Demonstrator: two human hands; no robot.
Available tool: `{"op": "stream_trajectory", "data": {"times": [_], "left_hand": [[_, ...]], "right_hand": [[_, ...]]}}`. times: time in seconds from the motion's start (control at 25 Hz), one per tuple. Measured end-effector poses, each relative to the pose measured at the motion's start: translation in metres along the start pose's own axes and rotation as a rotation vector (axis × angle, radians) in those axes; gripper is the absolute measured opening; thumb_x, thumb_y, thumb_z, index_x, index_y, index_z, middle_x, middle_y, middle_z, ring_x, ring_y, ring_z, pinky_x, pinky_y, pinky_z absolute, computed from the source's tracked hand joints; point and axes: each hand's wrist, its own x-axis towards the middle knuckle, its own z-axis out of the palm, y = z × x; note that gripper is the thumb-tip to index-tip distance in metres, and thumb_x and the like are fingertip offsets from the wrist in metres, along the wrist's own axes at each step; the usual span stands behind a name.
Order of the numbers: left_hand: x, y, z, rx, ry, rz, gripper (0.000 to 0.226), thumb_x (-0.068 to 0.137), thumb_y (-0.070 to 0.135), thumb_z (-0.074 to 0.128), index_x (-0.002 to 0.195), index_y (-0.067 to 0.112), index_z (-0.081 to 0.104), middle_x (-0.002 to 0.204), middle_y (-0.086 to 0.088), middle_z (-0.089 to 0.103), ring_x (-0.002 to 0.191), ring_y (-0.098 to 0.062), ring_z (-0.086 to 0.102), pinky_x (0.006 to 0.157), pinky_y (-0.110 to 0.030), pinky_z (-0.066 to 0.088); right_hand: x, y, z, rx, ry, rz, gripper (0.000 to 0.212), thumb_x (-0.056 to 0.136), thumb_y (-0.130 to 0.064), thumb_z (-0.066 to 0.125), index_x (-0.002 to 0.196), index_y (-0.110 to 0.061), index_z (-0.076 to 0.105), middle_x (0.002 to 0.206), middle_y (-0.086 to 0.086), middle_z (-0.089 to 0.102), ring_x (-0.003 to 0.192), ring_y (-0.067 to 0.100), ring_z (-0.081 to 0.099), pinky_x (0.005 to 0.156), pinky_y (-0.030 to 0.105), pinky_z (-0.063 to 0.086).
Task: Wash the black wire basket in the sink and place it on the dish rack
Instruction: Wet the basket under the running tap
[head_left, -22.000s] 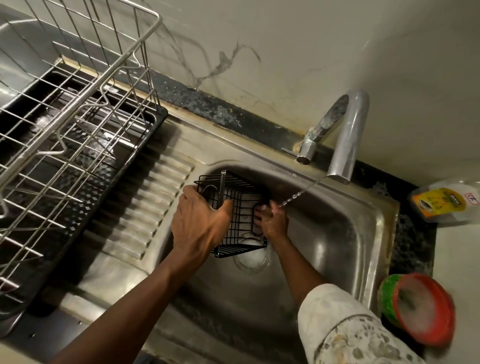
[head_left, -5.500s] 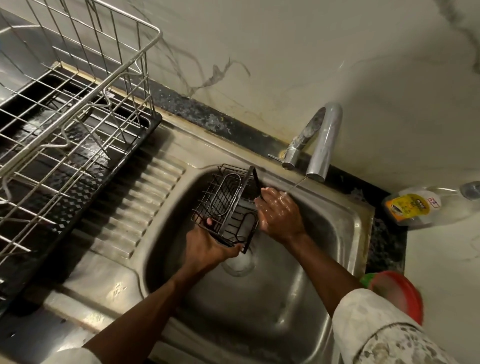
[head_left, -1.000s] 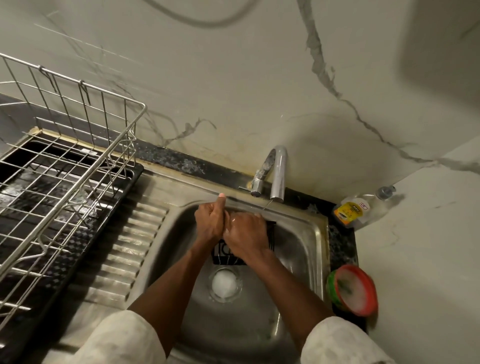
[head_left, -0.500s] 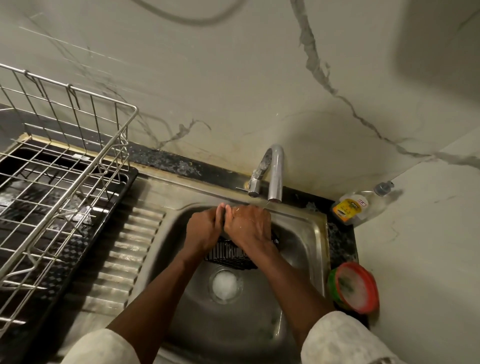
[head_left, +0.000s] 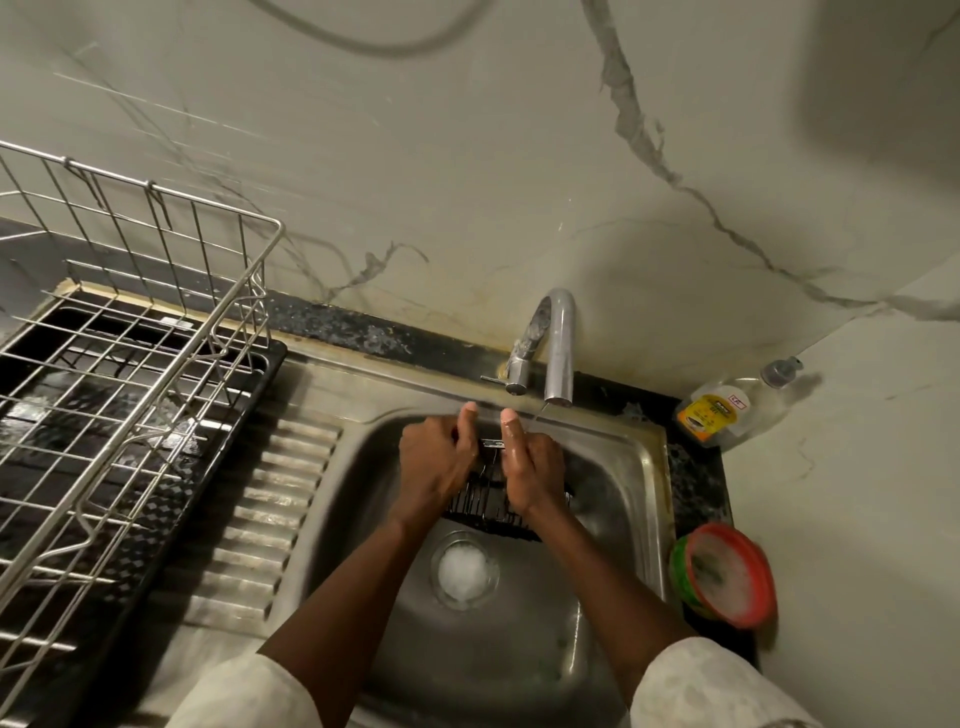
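Evidently both hands, left hand (head_left: 436, 462) and right hand (head_left: 532, 470), are gripping the black wire basket (head_left: 488, 501) with closed fingers, rinsing it in the sink (head_left: 613, 499) under the tap (head_left: 558, 345), leaving the dish rack (head_left: 130, 338) at left waiting.

One wire basket (head_left: 493, 501), two hands, one dish rack (head_left: 130, 364), one tap (head_left: 556, 348), one soap bottle (head_left: 732, 410), one bowl (head_left: 727, 582)

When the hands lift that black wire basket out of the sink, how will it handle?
Probably stiff and light: the basket is thin open wire. Likely slippery, since the right hand looks wet under the tap. The left hand also grips it, which should steady it.
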Motion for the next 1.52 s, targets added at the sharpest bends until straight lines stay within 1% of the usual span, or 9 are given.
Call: {"op": "stream_trajectory", "data": {"times": [0.12,0.4,0.52,0.64,0.76,1.12,1.28,1.36,1.52], "left_hand": [[-0.01,0.02,0.012,0.016,0.043,0.186,0.056,0.111,0.035,0.038,0.065,0.02,0.066,0.053,0.008,0.058,0.044,-0.008,0.055,0.05,-0.02,0.044],[-0.011,0.01,-0.005,0.127,0.034,-0.036,0.056,0.11,0.034,0.041,0.057,0.021,0.056,0.05,0.008,0.058,0.045,-0.006,0.059,0.054,-0.021,0.051],[-0.001,0.011,0.002,0.101,0.018,-0.117,0.056,0.11,0.037,0.04,0.062,0.017,0.061,0.054,0.005,0.06,0.049,-0.009,0.061,0.055,-0.021,0.05],[0.002,0.005,0.007,0.117,0.035,-0.162,0.055,0.109,0.038,0.043,0.059,0.018,0.057,0.053,0.006,0.057,0.046,-0.008,0.055,0.05,-0.021,0.038],[-0.005,0.001,0.007,0.109,0.086,-0.198,0.058,0.108,0.035,0.044,0.055,0.015,0.055,0.05,0.007,0.056,0.042,-0.006,0.052,0.044,-0.015,0.034],[-0.007,0.022,0.012,0.132,-0.007,-0.074,0.06,0.109,0.038,0.035,0.059,0.016,0.06,0.053,0.001,0.062,0.044,-0.015,0.062,0.05,-0.03,0.057],[0.009,0.018,0.006,0.186,0.035,-0.135,0.063,0.101,0.046,0.031,0.056,0.012,0.06,0.054,-0.004,0.06,0.049,-0.02,0.059,0.06,-0.034,0.053],[0.005,0.011,0.0,0.208,0.038,-0.124,0.059,0.106,0.036,0.039,0.055,0.013,0.058,0.05,0.002,0.055,0.045,-0.012,0.054,0.055,-0.029,0.049],[-0.005,0.005,0.001,0.112,-0.002,-0.097,0.058,0.11,0.03,0.039,0.057,0.015,0.058,0.048,0.002,0.057,0.04,-0.011,0.057,0.043,-0.017,0.047]], "right_hand": [[0.008,-0.005,0.016,0.122,0.072,0.117,0.059,0.104,-0.056,0.034,0.079,-0.015,0.069,0.079,-0.002,0.066,0.078,0.006,0.06,0.076,0.027,0.044],[0.015,0.032,0.012,-0.163,0.007,0.079,0.066,0.107,-0.051,0.025,0.068,-0.016,0.065,0.07,-0.003,0.066,0.077,0.014,0.066,0.074,0.029,0.048],[0.02,0.027,0.029,-0.041,0.033,0.144,0.076,0.097,-0.071,0.02,0.078,-0.015,0.067,0.078,0.002,0.068,0.075,0.013,0.065,0.07,0.029,0.051],[0.008,0.013,0.05,0.078,-0.036,0.143,0.09,0.086,-0.087,0.01,0.1,-0.023,0.071,0.105,0.005,0.07,0.102,0.02,0.063,0.093,0.045,0.052],[0.005,0.004,0.041,-0.113,-0.168,-0.017,0.077,0.098,-0.071,0.013,0.109,-0.019,0.069,0.108,0.008,0.071,0.11,0.024,0.06,0.107,0.047,0.04],[0.023,0.082,-0.001,-0.184,0.086,0.262,0.071,0.107,-0.052,0.024,0.082,-0.008,0.074,0.084,0.014,0.072,0.082,0.024,0.067,0.071,0.021,0.043],[0.014,0.014,0.048,-0.166,-0.009,0.086,0.074,0.102,-0.065,0.018,0.109,-0.015,0.071,0.111,0.008,0.068,0.106,0.021,0.06,0.096,0.033,0.046],[0.015,0.026,0.039,-0.32,-0.087,-0.049,0.066,0.106,-0.057,0.019,0.099,-0.018,0.072,0.098,0.006,0.072,0.096,0.021,0.064,0.091,0.034,0.045],[0.027,0.08,-0.003,-0.328,-0.015,0.268,0.075,0.102,-0.064,0.016,0.084,-0.015,0.07,0.09,0.01,0.07,0.091,0.027,0.065,0.089,0.038,0.05]]}}
